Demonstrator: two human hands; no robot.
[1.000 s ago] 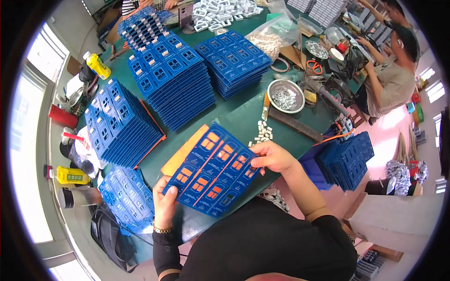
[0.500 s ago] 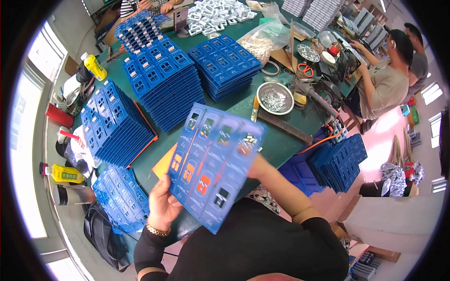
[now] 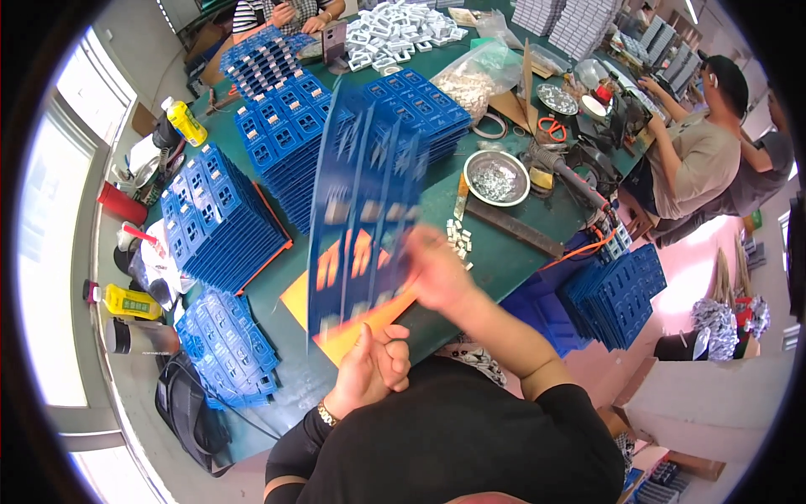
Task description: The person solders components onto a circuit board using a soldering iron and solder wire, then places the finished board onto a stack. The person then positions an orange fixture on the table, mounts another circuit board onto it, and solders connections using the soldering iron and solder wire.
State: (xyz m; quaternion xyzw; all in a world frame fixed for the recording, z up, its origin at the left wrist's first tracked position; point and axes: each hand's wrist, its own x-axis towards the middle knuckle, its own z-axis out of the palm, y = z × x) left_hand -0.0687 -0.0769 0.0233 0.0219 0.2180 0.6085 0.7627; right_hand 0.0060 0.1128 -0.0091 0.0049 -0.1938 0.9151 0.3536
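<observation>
My right hand (image 3: 438, 270), smeared by motion, grips the right edge of a blue panel (image 3: 357, 172). The panel has rows of cut-outs, stands tilted nearly upright and is blurred. Below its lower edge is my left hand (image 3: 374, 368), apart from the panel, with its fingers curled in and the thumb up. Whatever those fingers may hold is hidden. An orange sheet (image 3: 295, 296) lies on the table behind the panel. Small white pieces (image 3: 458, 238) are scattered right of the panel, near a metal bowl (image 3: 524, 190) of small shiny parts.
Stacks of blue panels stand at the left (image 3: 222, 227), centre (image 3: 285, 185) and right (image 3: 445, 126) of the green table (image 3: 520, 244). A metal bar (image 3: 514, 228) and a soldering-type tool (image 3: 571, 181) lie by the bowl. More panels (image 3: 617, 294) stand right. Other people work opposite and right.
My left hand has let go of the panel and curled in, moving right. My right hand has swung the panel more upright and up-left, uncovering the small white pieces.
</observation>
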